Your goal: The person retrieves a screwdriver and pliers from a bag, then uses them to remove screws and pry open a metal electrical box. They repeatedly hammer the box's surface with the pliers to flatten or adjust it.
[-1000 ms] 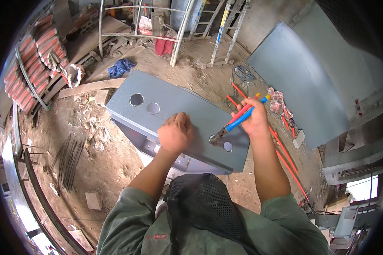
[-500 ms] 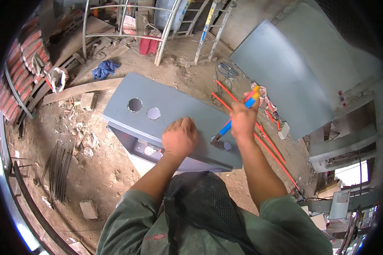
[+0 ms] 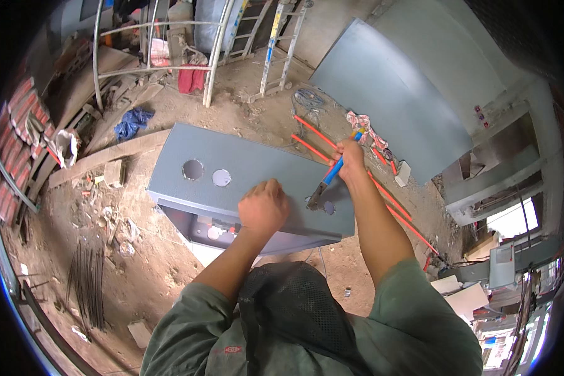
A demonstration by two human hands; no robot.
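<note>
A grey metal enclosure box lies before me, its open side facing me. Two round holes, a left hole and its neighbour, are cut in the upper face, with two smaller ones near the right end. My left hand rests on this face as a loose fist, between the two pairs of holes; nothing shows in it. Wrapped round the handles of blue-handled pliers with yellow ends is my right hand. The pliers' jaws are at the edge of one smaller hole, beside the rightmost hole.
Orange-red tubes lie on the dirt floor right of the box. Beyond stand a metal frame, a ladder and a large grey panel. Thin dark rods and rubble lie at left.
The pliers have tilted lower toward the right, their jaws staying at the small hole, and my right hand has moved down with them. My left hand stays put; the whole view has shifted slightly.
</note>
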